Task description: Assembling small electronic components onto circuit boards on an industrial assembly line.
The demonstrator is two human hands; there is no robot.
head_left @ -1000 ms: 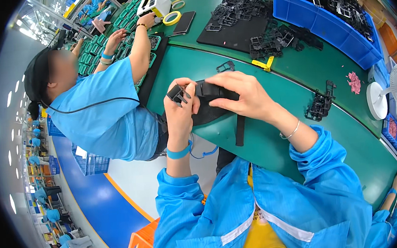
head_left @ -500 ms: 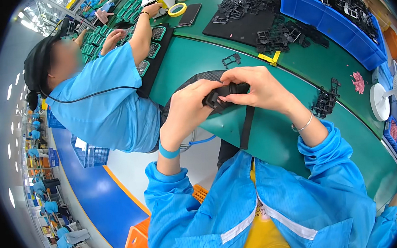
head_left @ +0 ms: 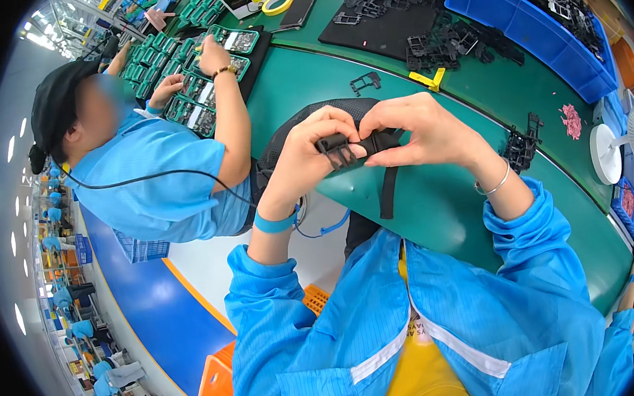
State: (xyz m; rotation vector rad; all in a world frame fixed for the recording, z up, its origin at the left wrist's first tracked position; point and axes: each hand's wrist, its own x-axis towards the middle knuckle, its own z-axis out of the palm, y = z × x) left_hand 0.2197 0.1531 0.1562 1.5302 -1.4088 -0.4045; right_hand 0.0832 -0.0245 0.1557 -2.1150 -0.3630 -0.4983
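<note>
While my left hand (head_left: 305, 154) and right hand (head_left: 431, 128), nearly closed, pinch the black part (head_left: 340, 154) by the near edge of the counter (head_left: 448, 206), it could fall if a finger slips off its prongs.

The person wore a bright blue jacket (head_left: 327, 331), spreading from four to seven o'clock, its smooth cloth finely striped in darker blue. The front was parted, with white trim (head_left: 378, 358) slanting outward on both sides of the chest. Through the opening, toward five o'clock, showed a yellow shirt (head_left: 421, 382) with small dark lettering. The left sleeve (head_left: 260, 284), at seven o'clock, and right sleeve (head_left: 537, 248), at four, were bunched up in folds. A flat blue band (head_left: 274, 224) circled the left wrist at eight o'clock; a thin blue cord (head_left: 328, 230) showed near it, any join unclear. A slim silver bangle (head_left: 493, 180) ringed the right wrist at three o'clock. The left hand (head_left: 305, 154) and right hand (head_left: 431, 128) were bare.
</note>
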